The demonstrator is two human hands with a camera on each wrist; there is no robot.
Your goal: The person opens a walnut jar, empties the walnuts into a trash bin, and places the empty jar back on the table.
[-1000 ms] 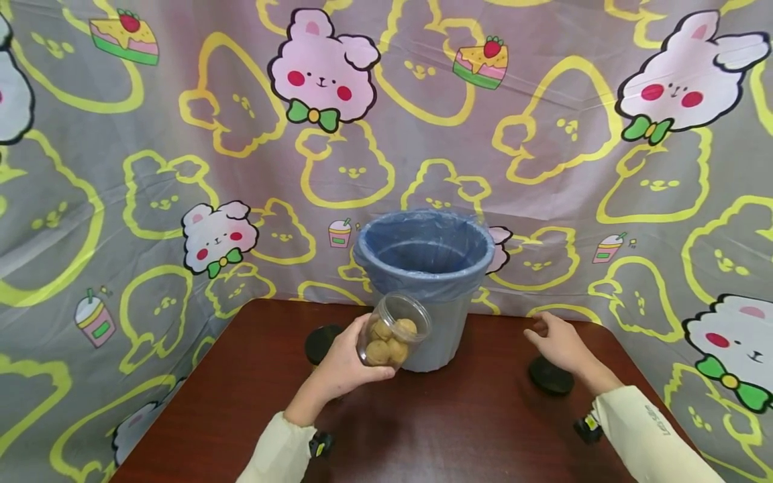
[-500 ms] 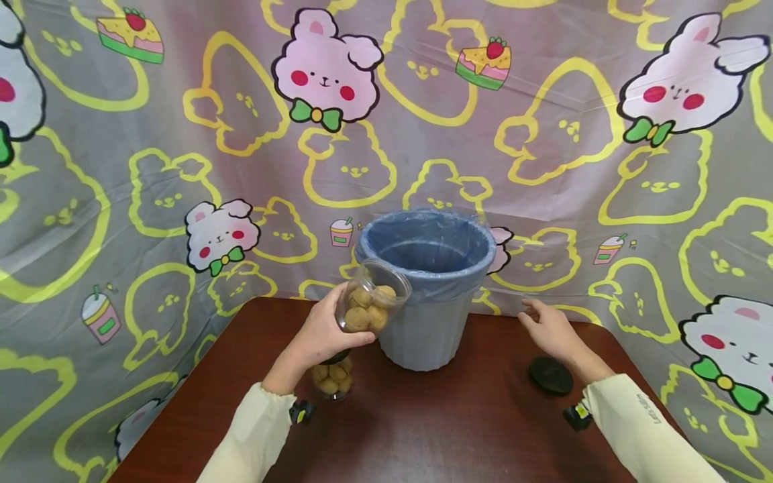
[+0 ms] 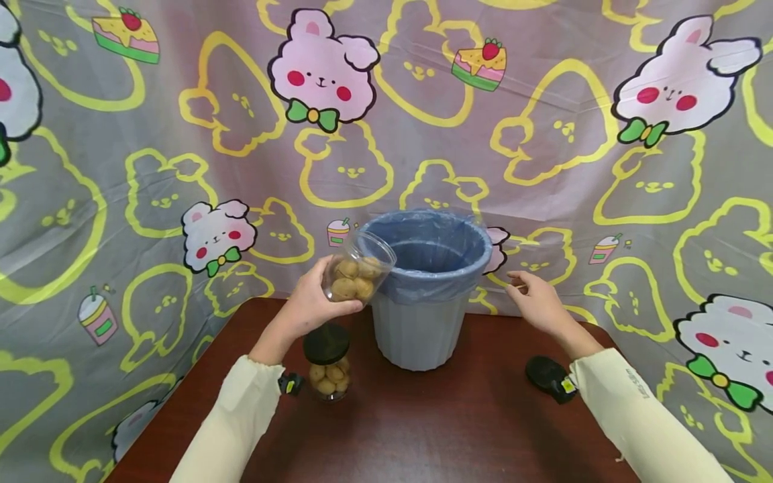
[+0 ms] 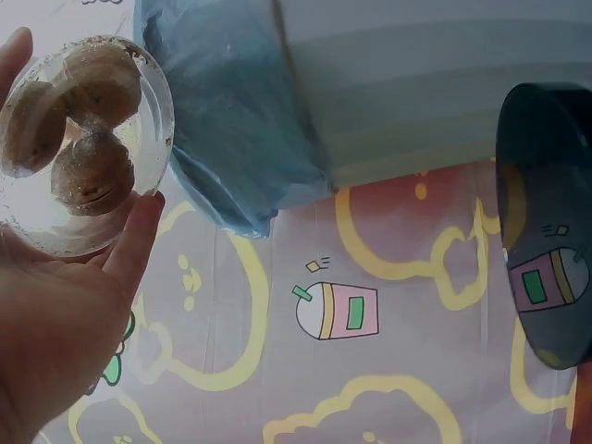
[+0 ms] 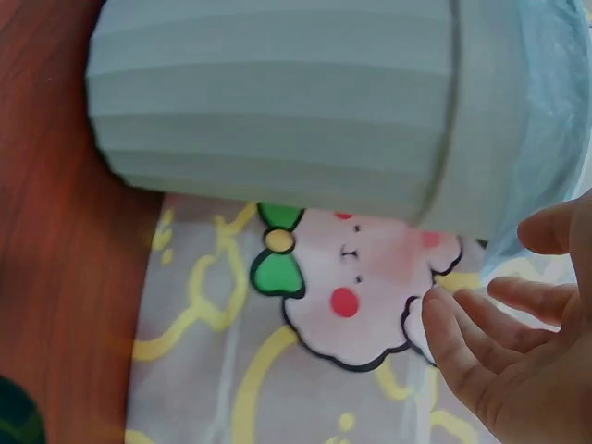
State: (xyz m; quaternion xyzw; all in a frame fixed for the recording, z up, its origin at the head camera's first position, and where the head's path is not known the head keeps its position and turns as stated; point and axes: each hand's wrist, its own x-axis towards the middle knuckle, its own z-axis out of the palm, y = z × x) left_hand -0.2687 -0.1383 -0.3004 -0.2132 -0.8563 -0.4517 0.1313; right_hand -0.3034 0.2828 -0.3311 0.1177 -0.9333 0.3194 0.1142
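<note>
My left hand grips a clear plastic jar that has no lid on. Inside lie several round tan pieces that look like walnuts. The jar tilts to the right, its mouth at the left rim of a grey bin lined with a blue plastic bag. My right hand hovers to the right of the bin, holding nothing, its fingers loosely bent and apart from the bin.
A second jar of similar pieces, with a black lid, stands on the brown table under my left forearm. A loose black lid lies below my right wrist. A patterned cloth hangs behind.
My left hand has raised the jar and carried it leftward and up to the bin's rim. The right hand has risen and shifted left toward the bin.
</note>
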